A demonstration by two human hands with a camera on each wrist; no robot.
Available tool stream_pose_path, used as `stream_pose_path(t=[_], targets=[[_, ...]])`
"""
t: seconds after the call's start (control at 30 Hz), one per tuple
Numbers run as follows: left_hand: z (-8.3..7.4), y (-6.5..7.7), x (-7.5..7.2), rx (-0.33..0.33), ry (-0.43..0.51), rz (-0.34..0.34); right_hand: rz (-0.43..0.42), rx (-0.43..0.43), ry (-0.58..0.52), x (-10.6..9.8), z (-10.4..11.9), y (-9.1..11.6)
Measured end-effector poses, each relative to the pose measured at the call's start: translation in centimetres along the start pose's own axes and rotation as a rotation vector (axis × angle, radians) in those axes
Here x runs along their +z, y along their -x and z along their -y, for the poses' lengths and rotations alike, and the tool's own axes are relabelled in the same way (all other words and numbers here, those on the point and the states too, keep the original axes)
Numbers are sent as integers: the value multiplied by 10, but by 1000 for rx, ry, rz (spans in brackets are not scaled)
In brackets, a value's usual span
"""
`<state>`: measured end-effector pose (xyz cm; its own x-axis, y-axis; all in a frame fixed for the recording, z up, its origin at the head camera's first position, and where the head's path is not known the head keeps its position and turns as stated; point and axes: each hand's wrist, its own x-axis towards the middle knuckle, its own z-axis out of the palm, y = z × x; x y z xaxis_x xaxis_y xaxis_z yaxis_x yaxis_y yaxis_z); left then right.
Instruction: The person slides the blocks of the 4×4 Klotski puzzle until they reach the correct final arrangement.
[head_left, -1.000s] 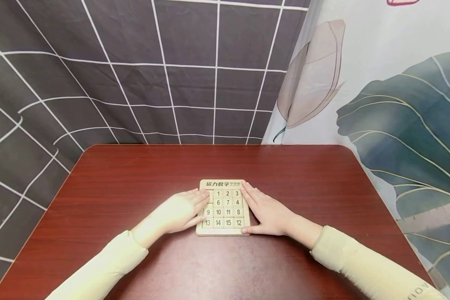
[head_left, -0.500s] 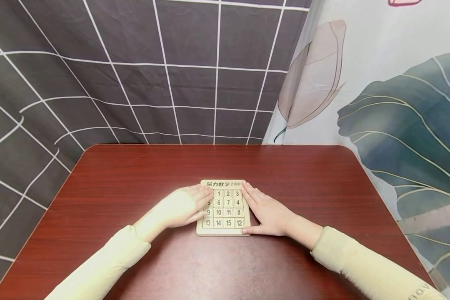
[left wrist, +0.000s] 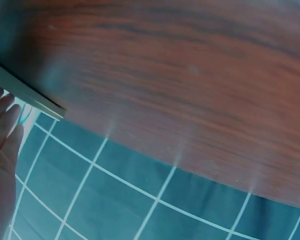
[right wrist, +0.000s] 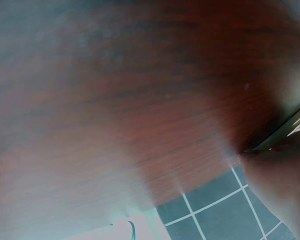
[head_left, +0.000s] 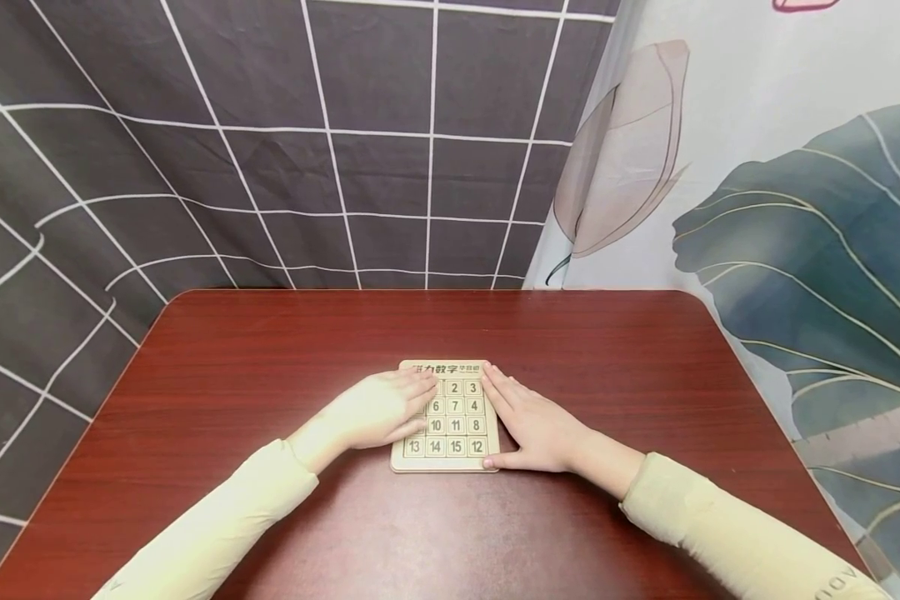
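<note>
A pale wooden number sliding puzzle [head_left: 446,463] lies flat near the middle of the table in the head view. Its tiles bear black numbers, with Chinese lettering along the top. My left hand [head_left: 378,408] reaches over its upper left part, fingers extended, fingertips on the top row beside the 2 tile [head_left: 454,387]. It hides the 1 and most of the left column above the 13 tile [head_left: 414,447]. My right hand [head_left: 540,425] rests along the right edge, fingers straight, thumb at the lower right corner. In the left wrist view the puzzle's side [left wrist: 27,95] shows beside my fingers [left wrist: 7,120].
The red-brown wooden table [head_left: 270,333] has rounded far corners. Behind it hangs a dark grey curtain [head_left: 375,167] with a white grid. A white curtain with a large leaf print [head_left: 832,250] hangs at the right.
My left hand has moved right and slightly up across the puzzle, now covering the 1 tile. The 5 tile came into view in the second row, then got covered. My right hand stays put.
</note>
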<state>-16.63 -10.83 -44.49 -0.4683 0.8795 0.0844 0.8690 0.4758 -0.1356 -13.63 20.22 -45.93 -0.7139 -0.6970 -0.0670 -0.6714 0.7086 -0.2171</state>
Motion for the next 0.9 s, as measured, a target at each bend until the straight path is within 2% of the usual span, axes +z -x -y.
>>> stream_pose_path(t=[0.3, 0.47, 0.63, 0.9], targets=[[5, 18, -2, -16, -22, -20, 1, 0, 10, -1, 2, 0], [6, 21, -5, -7, -28, -38, -5, -5, 6, -1, 2, 0], [5, 14, -6, 6, 0, -45, -2, -1, 6, 0, 1, 0], [-3, -13, -4, 28, -7, 2, 10, 12, 3, 2, 0, -1]])
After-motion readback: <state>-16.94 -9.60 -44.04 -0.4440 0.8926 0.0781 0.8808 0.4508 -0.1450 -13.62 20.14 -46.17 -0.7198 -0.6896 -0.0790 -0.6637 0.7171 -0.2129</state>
